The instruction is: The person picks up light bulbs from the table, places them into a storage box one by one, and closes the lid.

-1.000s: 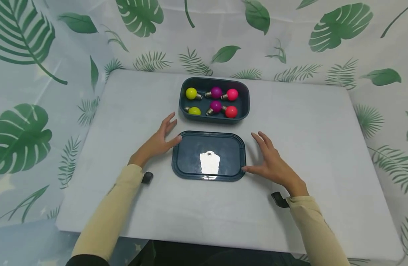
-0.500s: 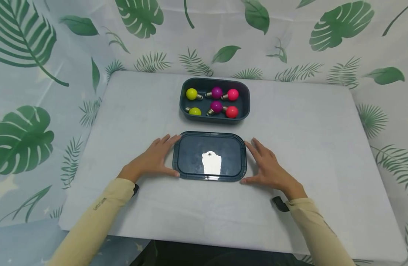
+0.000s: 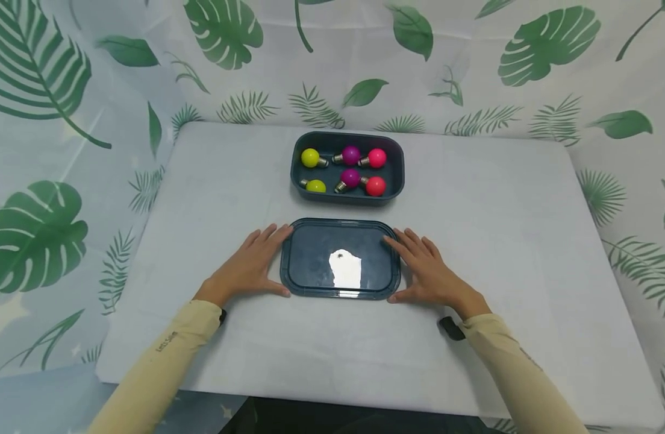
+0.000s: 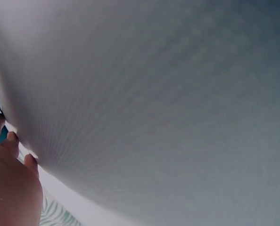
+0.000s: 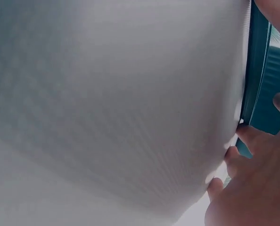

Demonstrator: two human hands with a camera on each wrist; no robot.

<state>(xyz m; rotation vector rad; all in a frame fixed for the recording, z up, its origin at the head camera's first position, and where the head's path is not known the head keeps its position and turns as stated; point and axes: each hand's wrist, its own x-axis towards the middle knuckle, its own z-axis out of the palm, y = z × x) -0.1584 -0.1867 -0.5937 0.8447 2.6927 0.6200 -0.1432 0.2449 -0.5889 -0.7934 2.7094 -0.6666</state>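
Observation:
A dark blue rectangular lid (image 3: 311,259) with a raised rim lies flat on the white table. My left hand (image 3: 246,265) spreads around its left end, the index fingertip at the far corner and the thumb by the near corner. At the right end, my right hand (image 3: 432,274) has its index finger over the lid's rim and its thumb beside the near corner. In the right wrist view, the other fingers (image 5: 234,160) rest on the tabletop beside the lid (image 5: 257,66). Only part of the left hand (image 4: 12,183) shows in the left wrist view.
Behind the lid stands a dark blue box (image 3: 347,198) holding several round light bulbs: yellow bulbs (image 3: 310,158), purple bulbs (image 3: 351,155) and pink-red bulbs (image 3: 377,158). A leaf-print cloth (image 3: 473,60) hangs along the back of the white table (image 3: 500,199).
My left hand has come down and back toward the lid's left end, its thumb now by the near corner. My right hand has moved in, its index finger now over the rim. The lid stays put.

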